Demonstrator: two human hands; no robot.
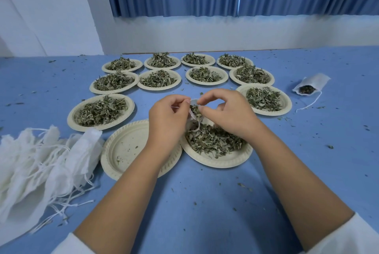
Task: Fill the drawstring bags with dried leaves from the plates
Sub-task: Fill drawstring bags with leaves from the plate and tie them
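Left grip [168, 118] pinching rim of small white drawstring bag [192, 116], right grip [227, 114] pinching opposite rim, so mouth stays wide. I see bag held above near beige paper plate [217, 161] of dried green leaves [211, 141]; spills drop back there.

Soft, even, bluish light casts faint shadows beneath the hands [168, 118]. Beyond them the table [328, 65] edge bows and the wall [205, 32] looks smeared.
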